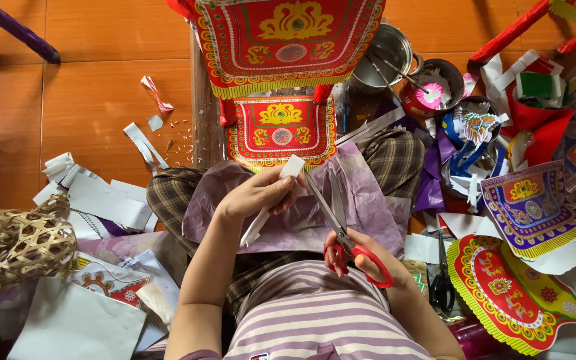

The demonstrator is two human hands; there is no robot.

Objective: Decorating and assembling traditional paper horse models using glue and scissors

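Far left: one woven bamboo frame [18, 243] at the picture's edge, a heap of white paper scraps [95, 200] beside it. Beyond, bare wooden floor [95, 87] with two loose paper strips and a scatter of small cuttings; widest open room here, upper left.

Left of centre: left hand [258, 193] pinched shut around one white paper strip [268, 207], strip slanting from lower left to upper right, top end poking above the fingertips, held over a crumpled purple sheet [361, 207] spread across the lap.

Centre, further out: two red-and-yellow printed paper panels [281, 130], the larger above the smaller, both against a wooden edge.

Right of centre: right hand [361, 257] clenched through the handles of one pair of red-handled scissors [341, 230], blades parted, tips reaching up to the strip's top end, just beside the left fingertips.

Right: two metal pots [395, 50], a stick resting in each; one purple printed panel [535, 207]; one red-and-green panel [508, 290] below it; one pair of black scissors [443, 283] flat between lap and panels. Cut paper crowded to the right edge, little free room there.
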